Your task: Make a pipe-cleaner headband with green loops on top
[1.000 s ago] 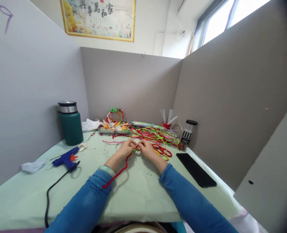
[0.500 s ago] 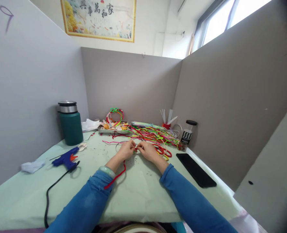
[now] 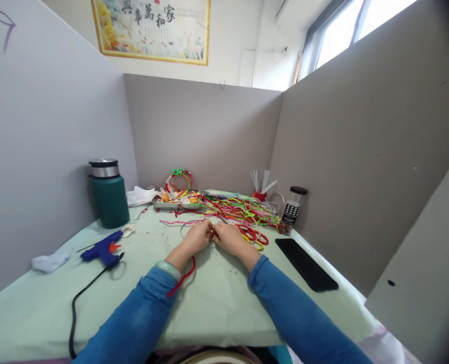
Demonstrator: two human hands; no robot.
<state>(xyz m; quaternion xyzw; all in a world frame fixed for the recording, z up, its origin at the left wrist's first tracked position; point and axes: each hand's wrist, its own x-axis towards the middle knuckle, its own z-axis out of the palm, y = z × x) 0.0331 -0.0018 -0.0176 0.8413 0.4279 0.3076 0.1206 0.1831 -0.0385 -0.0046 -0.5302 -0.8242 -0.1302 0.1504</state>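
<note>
Over the middle of the table, my left hand (image 3: 197, 237) and my right hand (image 3: 229, 237) meet with their fingertips pinched together. A red pipe cleaner (image 3: 188, 277) runs from under my left hand and trails back across the left wrist and sleeve; its other end is hidden by the fingers. My right fingers are closed at the same spot, mostly covering what they grip. Just behind the right hand lie scissors (image 3: 261, 238) with red handles. A thin grey loop (image 3: 183, 230) shows beyond my left hand.
A blue glue gun (image 3: 103, 248) with a black cord lies left, near a green bottle (image 3: 109, 197). Behind are a metal tray (image 3: 177, 206) of small pieces and a heap of colourful pipe cleaners (image 3: 243, 210). On the right are a black phone (image 3: 306, 264) and a clear jar (image 3: 292, 212).
My hands have drawn closer together, with the fingertips now touching. The red pipe cleaner's loose end has shifted slightly right, and more of the scissors' blades shows behind my right hand.
</note>
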